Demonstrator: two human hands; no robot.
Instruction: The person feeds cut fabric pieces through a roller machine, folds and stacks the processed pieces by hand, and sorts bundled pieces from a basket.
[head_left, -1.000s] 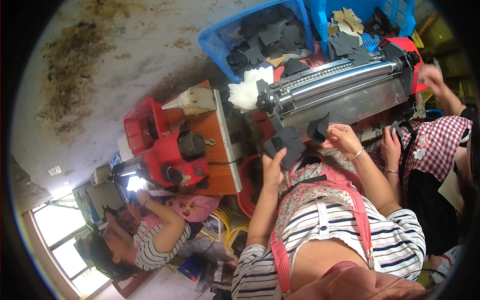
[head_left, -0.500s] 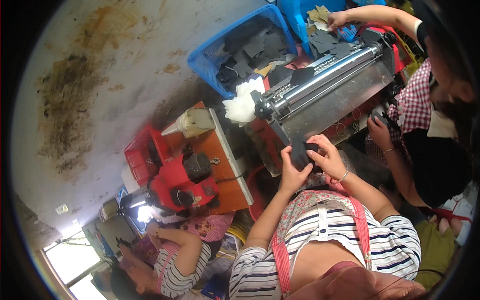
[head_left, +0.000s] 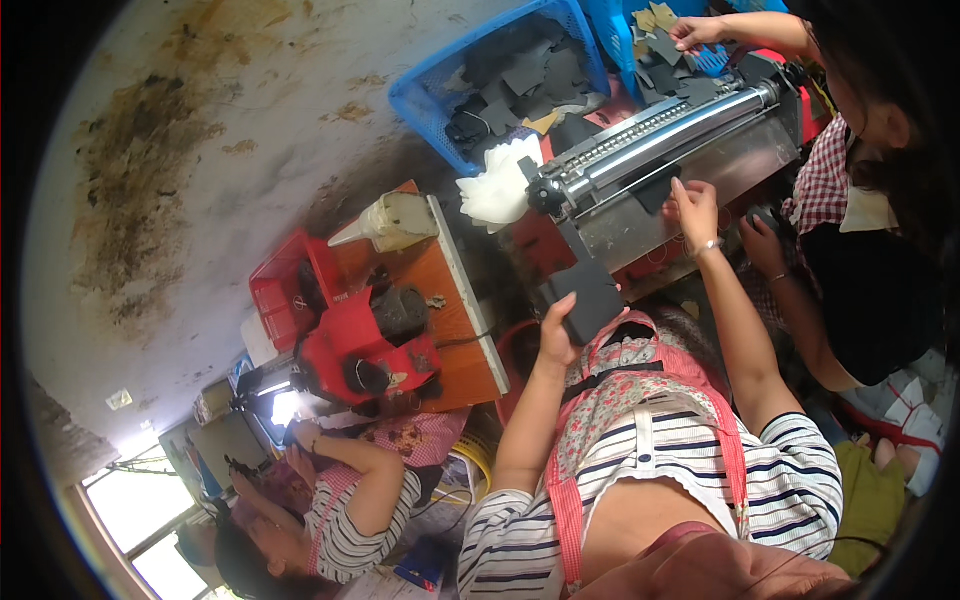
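black piece [head_left: 655,192] on plate [head_left: 745,160], ten o'clock of right hand [head_left: 698,212]; fingertips at its edge, pinched or loosed can't tell. left hand [head_left: 558,338] grips sheets [head_left: 588,288], one o'clock. best kept flat, square to roller [head_left: 672,142].

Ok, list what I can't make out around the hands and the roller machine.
All in the head view:
- Most fingers of the left hand: hidden behind the dark pieces it holds; their count is lost, dark on dark.
- Dark sheet at the right hand: too small to tell whether its upper edge meets the shiny roller.
- Right-hand blue basket: cut off by the top edge.
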